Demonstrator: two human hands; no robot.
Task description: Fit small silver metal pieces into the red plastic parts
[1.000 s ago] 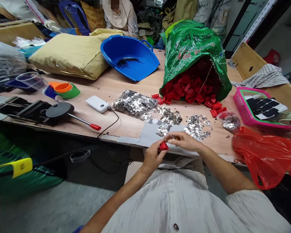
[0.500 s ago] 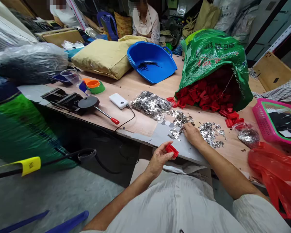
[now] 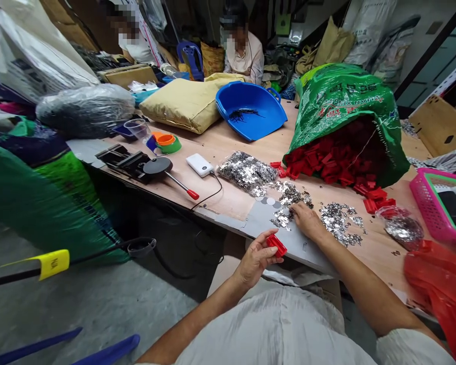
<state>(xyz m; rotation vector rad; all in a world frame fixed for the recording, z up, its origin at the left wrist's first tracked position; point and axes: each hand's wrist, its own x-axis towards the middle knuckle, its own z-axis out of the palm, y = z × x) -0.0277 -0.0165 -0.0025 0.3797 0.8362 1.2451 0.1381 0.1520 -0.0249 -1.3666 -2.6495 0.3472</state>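
Observation:
Between the thumb and fingers of my left hand (image 3: 256,258) is a small red plastic part (image 3: 277,245), held just off the table's front edge. My right hand (image 3: 307,221) reaches onto the table, its fingertips at a loose pile of small shiny metal pieces (image 3: 289,195). Whether a piece is pinched in those fingertips is too small to make out. Right of that hand lies another spread of metal pieces (image 3: 340,223). Behind the pile rests a clear bag full of the same pieces (image 3: 247,171). A green sack (image 3: 349,94) lies open, with red plastic parts (image 3: 327,159) spilling from its mouth.
Left on the table stand a black hand press with a red-tipped lever (image 3: 178,185) and a white power bank (image 3: 199,165) with a cable. Farther back are a blue scoop-shaped basin (image 3: 258,121) and a tan sack (image 3: 182,104). A pink basket (image 3: 425,203) stands right. Two people sit beyond.
The whole view has shifted, so the table and things appear farther right and slightly lower. My left hand still holds the red part, and my right hand stays at the metal pile.

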